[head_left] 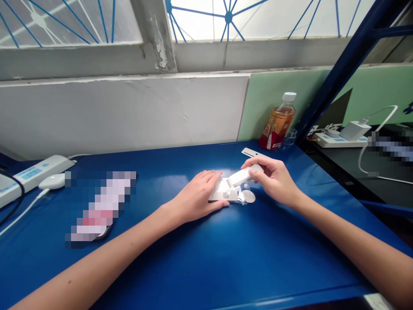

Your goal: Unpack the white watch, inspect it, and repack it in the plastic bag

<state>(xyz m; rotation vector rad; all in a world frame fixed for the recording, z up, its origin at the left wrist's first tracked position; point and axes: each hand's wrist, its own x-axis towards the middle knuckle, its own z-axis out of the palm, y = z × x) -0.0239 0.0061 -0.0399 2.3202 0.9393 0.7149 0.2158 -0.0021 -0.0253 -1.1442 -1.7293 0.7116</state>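
My left hand (202, 193) lies over the left end of a flat white box (222, 190) on the blue table, its thumb along the near side and its fingers along the far side. Between the fingers and thumb of my right hand (274, 176) is a small white oblong piece (243, 174), tilted just above the box. Clear plastic wrapping (240, 194) and a round whitish piece (248, 196) lie at the box's right end. Behind my right hand a white strip with a black line (253, 153) sits on the table.
A phone (106, 206), blurred out, lies to the left. Farther left are a white power strip (35, 174) and a white charger with cable (53, 181). A drink bottle (278, 122) stands at the back right beside a blue metal post (335, 69).
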